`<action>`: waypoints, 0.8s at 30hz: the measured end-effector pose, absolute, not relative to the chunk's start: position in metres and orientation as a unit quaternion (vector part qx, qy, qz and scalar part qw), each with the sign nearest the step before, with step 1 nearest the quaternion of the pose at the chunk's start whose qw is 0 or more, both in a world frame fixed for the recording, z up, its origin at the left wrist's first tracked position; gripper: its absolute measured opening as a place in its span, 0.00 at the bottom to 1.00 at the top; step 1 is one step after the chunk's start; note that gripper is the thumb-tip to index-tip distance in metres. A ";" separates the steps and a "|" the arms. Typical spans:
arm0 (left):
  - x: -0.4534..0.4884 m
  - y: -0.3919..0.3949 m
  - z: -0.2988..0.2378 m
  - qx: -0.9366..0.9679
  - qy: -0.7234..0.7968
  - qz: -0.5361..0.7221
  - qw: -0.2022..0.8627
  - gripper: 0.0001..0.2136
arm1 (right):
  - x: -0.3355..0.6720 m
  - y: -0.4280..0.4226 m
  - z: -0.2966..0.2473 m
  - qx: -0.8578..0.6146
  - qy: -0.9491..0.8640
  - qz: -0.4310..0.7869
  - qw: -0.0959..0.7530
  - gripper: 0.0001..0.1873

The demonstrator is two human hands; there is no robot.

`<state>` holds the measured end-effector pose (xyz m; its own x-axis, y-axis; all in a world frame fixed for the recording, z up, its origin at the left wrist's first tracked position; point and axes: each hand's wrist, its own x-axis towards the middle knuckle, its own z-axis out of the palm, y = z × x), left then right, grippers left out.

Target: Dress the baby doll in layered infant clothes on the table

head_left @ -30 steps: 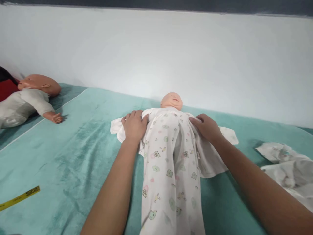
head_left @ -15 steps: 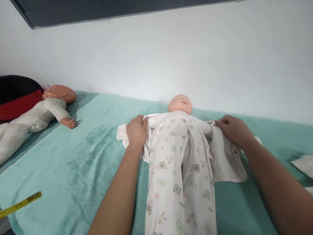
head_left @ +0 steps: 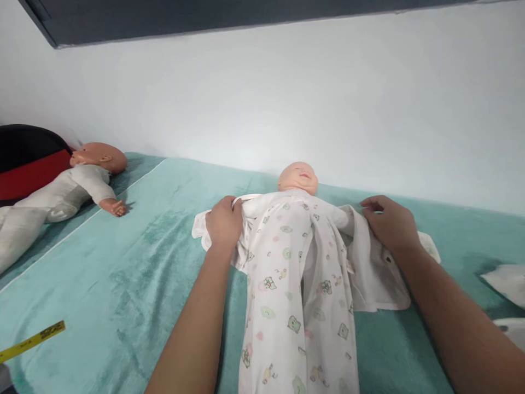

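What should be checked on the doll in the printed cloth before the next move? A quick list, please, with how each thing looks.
1. Face of the near doll uncovered: ok, it is clear of the cloth.
2. Left hand at the white cloth beside the doll: ok, it rests on it.
3. Right hand gripping the white flap: cannot tell; it is at the flap, but the grip is unclear.
4. Printed cloth smooth: not ok, a lengthwise fold or gap shows.
5. Its lower end straight: cannot tell, out of view.
6. Second doll apart: ok, off to the left.
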<state>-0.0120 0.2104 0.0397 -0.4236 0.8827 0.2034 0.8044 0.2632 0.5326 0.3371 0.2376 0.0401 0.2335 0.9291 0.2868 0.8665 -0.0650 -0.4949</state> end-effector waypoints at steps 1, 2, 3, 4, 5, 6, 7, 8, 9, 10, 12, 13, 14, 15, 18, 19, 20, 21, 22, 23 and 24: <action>-0.012 0.210 0.040 0.532 0.792 0.292 0.070 0.16 | 0.332 0.234 0.042 -0.717 -0.624 0.033 0.308 0.10; -0.011 0.210 0.041 0.532 0.791 0.294 0.073 0.16 | 0.326 0.229 0.044 -0.702 -0.635 0.015 0.322 0.11; -0.011 0.210 0.042 0.532 0.790 0.296 0.076 0.16 | 0.319 0.225 0.047 -0.683 -0.646 0.003 0.340 0.12; -0.011 0.210 0.042 0.532 0.788 0.299 0.079 0.16 | 0.311 0.220 0.049 -0.662 -0.658 -0.001 0.359 0.12; -0.010 0.210 0.042 0.533 0.787 0.301 0.081 0.16 | 0.303 0.216 0.051 -0.637 -0.676 0.004 0.369 0.13; -0.010 0.210 0.043 0.533 0.786 0.301 0.084 0.17 | 0.295 0.212 0.052 -0.608 -0.704 0.019 0.367 0.13; -0.010 0.210 0.043 0.534 0.786 0.301 0.086 0.17 | 0.289 0.210 0.052 -0.576 -0.736 0.037 0.353 0.15; -0.010 0.210 0.043 0.533 0.786 0.301 0.087 0.17 | 0.284 0.208 0.052 -0.549 -0.766 0.053 0.331 0.16; -0.010 0.210 0.043 0.533 0.786 0.300 0.087 0.17 | 0.281 0.208 0.051 -0.531 -0.788 0.063 0.305 0.19; -0.010 0.210 0.043 0.533 0.787 0.299 0.087 0.17 | 0.280 0.208 0.049 -0.527 -0.800 0.066 0.279 0.21; -0.010 0.210 0.043 0.534 0.786 0.298 0.087 0.17 | 0.283 0.211 0.046 -0.560 -0.792 0.061 0.238 0.23; -0.010 0.210 0.043 0.535 0.786 0.298 0.087 0.17 | 0.286 0.212 0.044 -0.586 -0.777 0.062 0.221 0.24; -0.010 0.210 0.043 0.536 0.785 0.297 0.088 0.16 | 0.289 0.212 0.044 -0.611 -0.761 0.066 0.210 0.24; -0.010 0.209 0.043 0.537 0.785 0.297 0.088 0.16 | 0.291 0.212 0.044 -0.629 -0.744 0.072 0.211 0.23; -0.010 0.208 0.043 0.543 0.779 0.300 0.087 0.16 | 0.286 0.204 0.052 -0.638 -0.703 0.091 0.301 0.20; -0.010 0.208 0.042 0.547 0.777 0.302 0.085 0.17 | 0.279 0.200 0.057 -0.624 -0.699 0.100 0.335 0.19; -0.010 0.208 0.042 0.550 0.774 0.303 0.084 0.17 | 0.269 0.197 0.064 -0.603 -0.704 0.110 0.357 0.18; -0.011 0.208 0.041 0.553 0.772 0.302 0.082 0.17 | 0.256 0.194 0.071 -0.578 -0.721 0.119 0.363 0.17; -0.011 0.208 0.041 0.555 0.771 0.301 0.082 0.17 | 0.240 0.193 0.079 -0.548 -0.750 0.123 0.349 0.16; -0.011 0.208 0.041 0.556 0.771 0.300 0.081 0.17 | 0.223 0.194 0.086 -0.511 -0.789 0.116 0.320 0.16; -0.010 0.208 0.041 0.557 0.771 0.299 0.080 0.17 | 0.205 0.197 0.093 -0.469 -0.836 0.103 0.265 0.16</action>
